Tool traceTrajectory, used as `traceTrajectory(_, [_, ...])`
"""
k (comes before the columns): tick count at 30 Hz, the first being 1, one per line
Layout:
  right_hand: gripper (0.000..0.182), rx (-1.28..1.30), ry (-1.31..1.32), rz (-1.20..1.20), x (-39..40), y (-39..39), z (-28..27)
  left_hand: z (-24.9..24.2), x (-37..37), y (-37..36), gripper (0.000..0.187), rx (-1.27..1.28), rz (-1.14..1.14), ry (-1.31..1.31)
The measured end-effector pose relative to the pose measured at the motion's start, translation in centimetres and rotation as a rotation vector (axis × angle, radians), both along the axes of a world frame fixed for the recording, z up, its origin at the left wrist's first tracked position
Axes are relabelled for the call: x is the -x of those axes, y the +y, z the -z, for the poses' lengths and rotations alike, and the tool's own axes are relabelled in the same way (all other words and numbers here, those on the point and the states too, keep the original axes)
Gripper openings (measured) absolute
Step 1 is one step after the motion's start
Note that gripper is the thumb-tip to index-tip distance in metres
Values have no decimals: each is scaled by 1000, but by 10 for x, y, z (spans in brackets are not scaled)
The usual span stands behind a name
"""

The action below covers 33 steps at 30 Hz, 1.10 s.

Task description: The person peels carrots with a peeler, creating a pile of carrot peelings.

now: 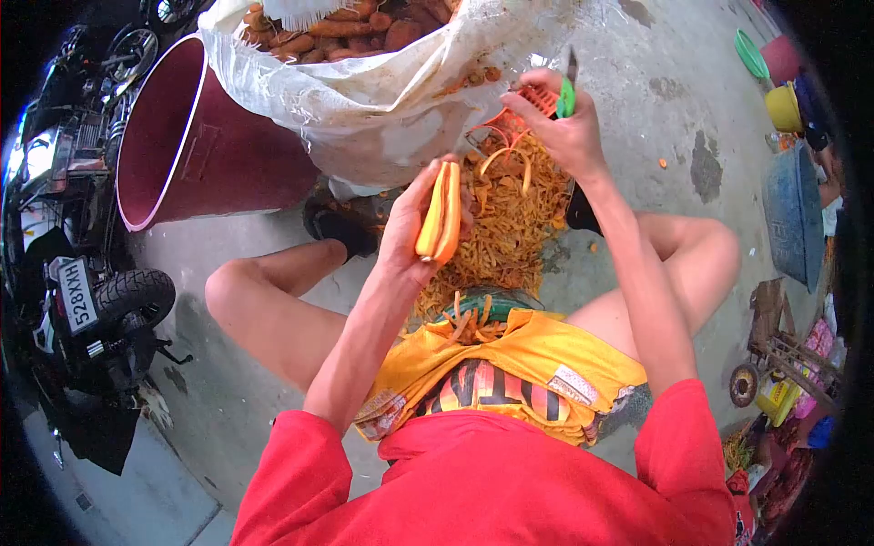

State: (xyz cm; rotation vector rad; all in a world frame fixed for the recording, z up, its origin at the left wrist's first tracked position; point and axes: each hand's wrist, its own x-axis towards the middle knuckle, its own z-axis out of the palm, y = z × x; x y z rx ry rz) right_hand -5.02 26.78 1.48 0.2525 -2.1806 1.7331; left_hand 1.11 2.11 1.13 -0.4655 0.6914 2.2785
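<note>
A seated person in a red shirt peels a carrot (439,211) at the centre of the frame, the left hand (414,218) wrapped around the vegetable with fingers curled behind it and the thumb along its side, holding it upright and slightly tilted. The right hand (560,123), raised in the upper middle of the frame, is closed on a peeler (566,89) with a green handle, its blade pointing up; it sits apart from the carrot, above and to the right of it. Between the person's bare knees, a heap of orange peelings (505,227) covers the concrete floor (637,55) just below both hands, and a few strips lie on the yellow cloth (537,359) spread across the lap at lower centre. A white sack (382,100) filled with unpeeled carrots (346,27) leans open at the top of the frame, just beyond the peelings. Beside it at upper left stands a large maroon bin (173,136), tilted with its mouth toward the camera. A parked motorbike (82,291) with a number plate fills the left edge. At the right edge are a blue tub (792,209), a yellow pot (783,107) and a green basket (751,53).
</note>
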Motion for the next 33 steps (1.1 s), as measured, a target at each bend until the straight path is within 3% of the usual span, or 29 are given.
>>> traceTrajectory(3, [24,-159,-26,28,-11,1,2,13,-12,5,30,13,-16,-224])
traceTrajectory(4, [25,-188,-39,24,-13,2,0,39,-19,2,33,51,38,-232])
traceTrajectory(5, [25,-190,-40,22,-14,4,-2,38,-21,11,41,309,70,-272])
traceTrajectory(7, [24,-329,-123,-3,-14,12,-7,32,-24,8,51,633,230,117])
traceTrajectory(9, [23,-459,-92,-3,-12,20,-4,14,-2,-18,52,1190,503,982])
traceTrajectory(10, [23,-597,-61,-1,-13,24,-3,-17,7,-21,47,1205,449,993])
traceTrajectory(11, [23,-604,-70,2,-18,25,-2,-22,14,-24,43,1005,318,931])
traceTrajectory(13, [24,-651,-182,-31,-23,18,-6,-45,21,-32,50,926,230,896])
traceTrajectory(15, [24,-639,-176,-103,-25,8,-7,-33,20,-33,45,811,93,875])
traceTrajectory(17, [25,-619,-172,-171,-25,-3,-9,-20,19,-22,45,629,-187,602])
traceTrajectory(19, [24,-533,-146,-273,-27,-15,-12,-9,19,-16,46,560,-174,546])
traceTrajectory(21, [23,-526,-179,-293,-28,-16,-13,-9,17,-5,47,517,-248,259])
traceTrajectory(23, [24,-522,-294,-312,-28,-16,-12,1,14,-4,46,488,-255,162])
traceTrajectory(25, [25,-529,-258,-322,-28,-13,-4,32,13,-11,47,140,-300,91])
traceTrajectory(26, [26,-537,-220,-327,-28,-14,-4,16,8,0,37,218,-383,58])
traceTrajectory(31, [28,-574,-216,-298,-31,-15,1,40,10,-2,45,270,-285,156])
traceTrajectory(33, [28,-588,-206,-287,-32,-15,2,28,8,6,46,591,-203,155])
